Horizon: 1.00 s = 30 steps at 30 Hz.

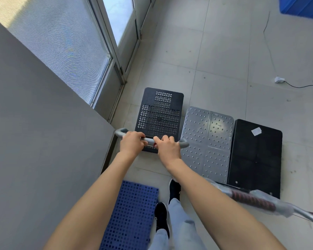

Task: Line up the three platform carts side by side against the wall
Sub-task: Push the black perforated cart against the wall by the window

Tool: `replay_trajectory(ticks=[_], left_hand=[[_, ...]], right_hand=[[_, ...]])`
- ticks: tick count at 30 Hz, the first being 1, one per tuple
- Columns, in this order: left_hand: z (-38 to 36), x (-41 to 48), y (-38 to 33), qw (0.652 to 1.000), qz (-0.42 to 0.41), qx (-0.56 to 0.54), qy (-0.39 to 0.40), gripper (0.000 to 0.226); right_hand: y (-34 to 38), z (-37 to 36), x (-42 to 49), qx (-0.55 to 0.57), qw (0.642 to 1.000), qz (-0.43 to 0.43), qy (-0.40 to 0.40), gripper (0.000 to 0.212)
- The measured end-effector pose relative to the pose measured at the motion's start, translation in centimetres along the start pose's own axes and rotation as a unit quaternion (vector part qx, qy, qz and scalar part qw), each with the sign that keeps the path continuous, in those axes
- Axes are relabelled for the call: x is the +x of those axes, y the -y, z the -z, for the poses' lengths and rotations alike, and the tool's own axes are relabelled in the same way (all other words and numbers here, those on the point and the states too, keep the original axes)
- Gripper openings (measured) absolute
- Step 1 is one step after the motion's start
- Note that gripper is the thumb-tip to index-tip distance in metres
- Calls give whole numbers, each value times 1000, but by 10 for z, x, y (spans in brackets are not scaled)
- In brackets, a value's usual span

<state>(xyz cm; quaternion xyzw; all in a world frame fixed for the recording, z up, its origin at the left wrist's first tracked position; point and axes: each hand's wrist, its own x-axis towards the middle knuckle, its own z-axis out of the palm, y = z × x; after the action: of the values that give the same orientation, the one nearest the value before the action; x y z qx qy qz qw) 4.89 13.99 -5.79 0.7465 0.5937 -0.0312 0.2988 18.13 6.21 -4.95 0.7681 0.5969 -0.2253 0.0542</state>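
Three platform carts stand side by side on the tiled floor. The left one is a black perforated plastic cart [159, 112] with a grey handle bar [149, 140]. My left hand [131, 144] and my right hand [168, 146] both grip that bar. In the middle is a silver studded metal cart [207, 139], touching or nearly touching the black one. On the right a flat black cart [255, 156] carries a white sticker. A wrapped handle with a red-and-black grip [255, 200] crosses the lower right, over the near ends of the two right carts.
A grey wall [43, 132] fills the left, its corner close to the handle's left end. Beyond it stand a glass door and window [121, 20]. A blue perforated pallet [132, 213] lies by my feet. A white plug with a cable [279, 79] and a blue crate [302, 5] are far right.
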Motion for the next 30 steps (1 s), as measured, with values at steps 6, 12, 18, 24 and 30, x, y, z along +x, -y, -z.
replay_trajectory(ticks=[6,12,18,24,30], left_hand=[[-4,25,-18,1000,8,0,-14,18],[7,48,-16,999,13,-14,-28,21],[23,78,-10,999,5,-37,-23,23],[33,101,-14,998,25,-53,-2,33],[50,128,-11,999,-2,-32,7,27]], right_hand=[[-21,17,34,-3,1000,18,-10,22],[-21,29,65,6,999,47,13,26],[-14,36,88,10,999,50,2,21],[-16,44,107,5,998,55,-6,24],[-5,58,131,20,999,37,3,26]])
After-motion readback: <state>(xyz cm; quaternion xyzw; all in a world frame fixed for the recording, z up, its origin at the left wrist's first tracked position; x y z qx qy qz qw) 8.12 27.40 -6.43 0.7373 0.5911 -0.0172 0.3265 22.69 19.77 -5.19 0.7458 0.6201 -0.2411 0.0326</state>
